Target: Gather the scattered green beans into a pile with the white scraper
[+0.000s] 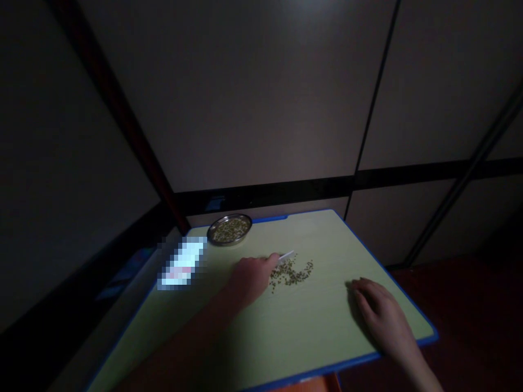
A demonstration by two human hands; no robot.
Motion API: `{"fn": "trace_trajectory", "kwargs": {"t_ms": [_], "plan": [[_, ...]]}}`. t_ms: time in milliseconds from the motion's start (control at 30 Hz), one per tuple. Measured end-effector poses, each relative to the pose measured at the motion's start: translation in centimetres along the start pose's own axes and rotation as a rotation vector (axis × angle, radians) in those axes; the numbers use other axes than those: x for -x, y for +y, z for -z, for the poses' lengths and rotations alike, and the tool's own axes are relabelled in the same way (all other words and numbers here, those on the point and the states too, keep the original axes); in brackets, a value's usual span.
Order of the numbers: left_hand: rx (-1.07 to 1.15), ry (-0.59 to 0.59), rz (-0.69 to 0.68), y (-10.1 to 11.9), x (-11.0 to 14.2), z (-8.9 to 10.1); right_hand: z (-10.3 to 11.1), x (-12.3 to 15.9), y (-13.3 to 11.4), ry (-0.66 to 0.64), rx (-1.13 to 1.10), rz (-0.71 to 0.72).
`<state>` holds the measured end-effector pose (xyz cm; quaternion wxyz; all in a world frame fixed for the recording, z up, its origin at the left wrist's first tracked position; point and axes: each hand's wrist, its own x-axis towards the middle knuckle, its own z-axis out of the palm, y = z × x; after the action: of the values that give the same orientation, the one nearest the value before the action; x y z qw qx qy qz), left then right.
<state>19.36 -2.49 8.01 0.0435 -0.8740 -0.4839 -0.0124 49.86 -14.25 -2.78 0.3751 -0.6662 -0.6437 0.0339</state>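
My left hand [253,276] reaches over the middle of the table with its fingers closed on a thin white strip [286,255]. Only the far end of the strip shows, so its exact kind is unclear. Just beside the strip and the fingertips, small greenish-brown grains [291,274] lie scattered in a loose curved patch. My right hand [378,310] rests on the tabletop near the right edge, fingers loosely bent, thumb apart from them, and nothing visible in it. It is well away from the grains.
A round metal dish [230,243] holding similar grains stands at the back left of the pale green table [314,332] with a blue rim. A glowing, pixelated screen [183,262] lies along the left edge. Dark panelled walls [261,109] stand behind; the light is dim.
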Motion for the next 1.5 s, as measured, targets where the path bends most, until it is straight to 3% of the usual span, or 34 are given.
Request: {"fn": "trace_trajectory", "kwargs": {"t_ms": [133, 167, 233, 333, 433, 633, 933, 1200, 1333, 1500], "plan": [[0.16, 0.075, 0.081, -1.6, 0.3, 1.5, 0.1, 0.0, -0.2, 0.001, 0.0, -0.002], [0.263, 0.096, 0.058, -2.0, 0.3, 1.7, 0.2, 0.0, -0.3, -0.002, -0.002, -0.001], [0.509, 0.031, -0.041, -2.7, 0.5, 1.8, 0.2, 0.0, -0.3, -0.004, -0.006, 0.0], [0.76, -0.089, -0.112, -3.1, 0.6, 0.6, 0.2, 0.1, -0.2, -0.003, -0.01, 0.0], [0.827, -0.14, -0.108, -3.0, 0.4, -1.2, 0.2, 0.2, -0.2, -0.007, -0.013, -0.002], [0.818, -0.162, -0.086, -3.7, -1.6, -2.7, 0.3, 0.4, -0.7, -0.004, -0.022, -0.017], [0.703, -0.148, -0.087, -6.6, -5.6, -2.3, 0.3, 0.5, -0.7, -0.003, -0.03, -0.029], [0.605, -0.084, -0.085, -7.1, -7.7, -2.3, 0.1, 0.5, -0.4, 0.03, -0.036, -0.025], [0.65, -0.044, -0.051, -6.9, -7.8, -0.9, 0.3, 0.7, -0.5, 0.03, -0.065, -0.042], [0.664, 0.066, -0.002, -6.4, -6.4, 2.9, 1.3, -0.3, -1.4, 0.035, -0.235, -0.109]]}}
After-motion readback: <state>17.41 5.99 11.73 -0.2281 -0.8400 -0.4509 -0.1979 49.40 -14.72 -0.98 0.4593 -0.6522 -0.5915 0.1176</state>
